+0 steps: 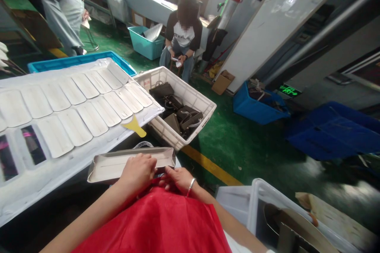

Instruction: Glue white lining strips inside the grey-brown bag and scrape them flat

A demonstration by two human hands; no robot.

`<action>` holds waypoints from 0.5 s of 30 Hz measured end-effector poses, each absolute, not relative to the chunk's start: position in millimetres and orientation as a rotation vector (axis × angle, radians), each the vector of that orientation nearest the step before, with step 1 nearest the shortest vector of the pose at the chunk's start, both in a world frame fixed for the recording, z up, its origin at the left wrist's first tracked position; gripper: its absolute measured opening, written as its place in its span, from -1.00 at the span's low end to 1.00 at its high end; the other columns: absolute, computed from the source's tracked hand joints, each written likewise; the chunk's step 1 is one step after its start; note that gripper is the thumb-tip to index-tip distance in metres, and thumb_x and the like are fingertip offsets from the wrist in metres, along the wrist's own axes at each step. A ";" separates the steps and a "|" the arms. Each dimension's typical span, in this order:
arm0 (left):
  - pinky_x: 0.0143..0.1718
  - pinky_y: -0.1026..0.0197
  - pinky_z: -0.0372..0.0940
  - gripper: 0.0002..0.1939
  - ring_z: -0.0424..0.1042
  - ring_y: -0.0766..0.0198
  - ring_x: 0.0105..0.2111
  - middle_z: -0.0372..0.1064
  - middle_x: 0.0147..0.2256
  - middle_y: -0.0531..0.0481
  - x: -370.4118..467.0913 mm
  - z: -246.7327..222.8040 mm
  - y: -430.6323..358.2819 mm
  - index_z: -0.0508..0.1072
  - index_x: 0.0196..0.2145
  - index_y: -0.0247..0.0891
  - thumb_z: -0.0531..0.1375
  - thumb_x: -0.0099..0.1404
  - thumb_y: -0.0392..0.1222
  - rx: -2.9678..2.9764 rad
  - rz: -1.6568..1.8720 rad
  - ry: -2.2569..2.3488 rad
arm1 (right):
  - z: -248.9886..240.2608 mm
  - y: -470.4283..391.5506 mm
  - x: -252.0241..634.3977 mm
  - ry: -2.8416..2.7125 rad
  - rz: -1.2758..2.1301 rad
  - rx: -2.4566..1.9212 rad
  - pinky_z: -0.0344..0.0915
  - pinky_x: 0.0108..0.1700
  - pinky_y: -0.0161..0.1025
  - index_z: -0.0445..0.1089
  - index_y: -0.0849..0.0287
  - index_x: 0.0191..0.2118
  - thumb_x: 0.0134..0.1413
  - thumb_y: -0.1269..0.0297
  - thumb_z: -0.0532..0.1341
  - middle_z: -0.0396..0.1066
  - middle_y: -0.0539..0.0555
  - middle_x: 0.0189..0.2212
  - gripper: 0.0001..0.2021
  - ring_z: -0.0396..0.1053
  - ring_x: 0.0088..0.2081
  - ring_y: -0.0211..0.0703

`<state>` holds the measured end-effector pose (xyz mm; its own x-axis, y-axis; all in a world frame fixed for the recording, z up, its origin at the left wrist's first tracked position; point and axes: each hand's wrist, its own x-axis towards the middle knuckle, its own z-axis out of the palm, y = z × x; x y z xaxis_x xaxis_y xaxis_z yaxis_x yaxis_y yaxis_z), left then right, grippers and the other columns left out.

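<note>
An unfinished handbag (111, 166) lies across my lap, its long pale face turned up, with dark, thin edges. A plastic-wrapped handle loop (143, 144) sticks out on its far side. My left hand (139, 168) is closed over the bag's near edge, fingers curled onto the pale face. At the right end, my right hand (178, 178) pinches the near edge between thumb and fingers; some of those fingers are hidden below. A red apron (157, 221) covers my lap. To the left, pale rounded panels (86, 120) lie in rows on a white-covered table (59, 176).
A yellow scraper-like piece (135, 126) rests at the table corner. Beyond stands a white crate (196, 102) of dark handbags (178, 106). A seated person (184, 31) is behind it; another person (63, 8) stands far left. A white bin (255, 205) sits at my right.
</note>
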<state>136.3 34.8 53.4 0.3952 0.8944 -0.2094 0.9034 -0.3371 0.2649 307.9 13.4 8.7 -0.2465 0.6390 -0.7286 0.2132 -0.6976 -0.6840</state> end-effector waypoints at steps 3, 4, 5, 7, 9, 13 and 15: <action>-0.44 0.18 0.08 -0.78 0.34 0.11 -0.35 0.39 -0.40 -0.07 136.4 54.4 38.5 0.42 -0.47 -0.23 0.04 0.24 -0.18 2.319 -0.074 1.551 | 9.8 14.3 303.0 -0.808 2.073 -1.689 0.18 -0.62 -0.41 0.37 0.30 -0.41 0.08 -0.11 0.11 0.46 0.13 -0.51 -0.53 0.31 -0.64 -0.35; -0.44 0.18 0.08 -0.78 0.34 0.11 -0.35 0.40 -0.40 -0.07 136.6 55.0 39.4 0.42 -0.47 -0.23 0.04 0.24 -0.17 2.313 -0.087 1.550 | 9.6 14.8 300.9 -0.756 2.081 -1.686 0.17 -0.62 -0.42 0.37 0.30 -0.42 0.07 -0.10 0.13 0.46 0.12 -0.52 -0.55 0.29 -0.65 -0.36; -0.44 0.18 0.09 -0.77 0.34 0.11 -0.35 0.40 -0.40 -0.07 136.9 55.7 40.2 0.42 -0.47 -0.23 0.04 0.24 -0.17 2.307 -0.100 1.548 | 9.1 15.2 298.5 -0.709 2.089 -1.682 0.17 -0.61 -0.42 0.37 0.29 -0.43 0.06 -0.09 0.15 0.45 0.11 -0.54 -0.56 0.29 -0.66 -0.36; -0.43 0.16 0.09 -0.76 0.35 0.10 -0.34 0.40 -0.39 -0.07 137.3 57.3 42.0 0.43 -0.47 -0.23 0.03 0.25 -0.16 2.301 -0.123 1.547 | 7.7 16.1 292.6 -0.631 2.100 -1.670 0.18 -0.59 -0.41 0.37 0.28 -0.46 0.05 -0.06 0.16 0.44 0.09 -0.57 -0.58 0.28 -0.66 -0.36; -0.42 0.15 0.11 -0.76 0.35 0.09 -0.34 0.41 -0.39 -0.08 137.1 58.6 44.1 0.42 -0.46 -0.24 0.02 0.25 -0.16 2.307 -0.137 1.542 | 6.1 16.8 285.9 -0.579 2.099 -1.661 0.20 -0.56 -0.39 0.37 0.27 -0.49 0.05 -0.03 0.17 0.43 0.07 -0.59 -0.60 0.28 -0.66 -0.34; -0.41 0.13 0.14 -0.77 0.36 0.07 -0.34 0.41 -0.39 -0.10 134.2 59.3 49.5 0.42 -0.46 -0.25 0.02 0.25 -0.18 2.314 -0.140 1.529 | 1.8 16.9 274.4 -0.527 2.050 -1.640 0.24 -0.50 -0.36 0.36 0.23 -0.54 0.10 0.05 0.14 0.40 0.03 -0.63 -0.64 0.30 -0.65 -0.32; -0.39 0.13 0.15 -0.78 0.36 0.07 -0.33 0.41 -0.38 -0.10 132.3 58.5 51.4 0.42 -0.46 -0.25 0.03 0.25 -0.18 2.307 -0.126 1.520 | -1.5 16.4 271.0 -0.594 2.029 -1.627 0.23 -0.49 -0.35 0.35 0.21 -0.54 0.09 0.03 0.13 0.40 0.02 -0.63 -0.64 0.30 -0.65 -0.31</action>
